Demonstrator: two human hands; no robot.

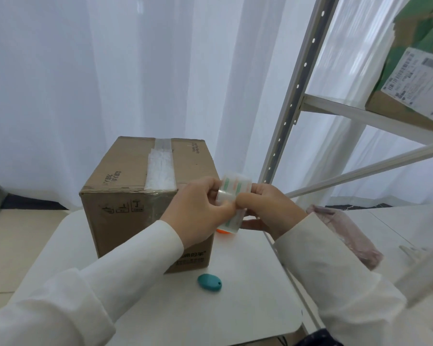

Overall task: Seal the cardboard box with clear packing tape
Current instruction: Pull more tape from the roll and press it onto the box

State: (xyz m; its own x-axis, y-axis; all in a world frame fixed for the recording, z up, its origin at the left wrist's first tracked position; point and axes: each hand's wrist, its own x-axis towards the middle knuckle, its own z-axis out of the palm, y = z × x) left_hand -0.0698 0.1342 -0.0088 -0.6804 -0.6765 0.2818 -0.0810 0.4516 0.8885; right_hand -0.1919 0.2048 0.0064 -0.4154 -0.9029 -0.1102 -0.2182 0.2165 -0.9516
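So: both hands are on the tape roll [233,203], held in the air just off the box's [145,196] near right top corner, over the table's [248,283] right half. Right hand [270,211] has the roll gripped, thumb curled over its front and fingers behind and under. Left hand [200,211] pinches at the roll's left face with thumb and fingertips; my read is it's picking for the loose end, but I can't see a free end.

Box sits on the far left part of the table, flaps shut, with a tape strip [160,168] already along the top seam running far to near and going over the near edge. How far down the front it goes I can't tell.

The key relation: the box lies left of and beyond the roll, and the seam's long axis runs away from the person. The left hand is nearer the box, nearly overlapping its right front. So likely the left anchors the end and the right pulls the roll.

A teal cutter [209,280] lies on the table in front of the box, untouched, closer to the left hand.
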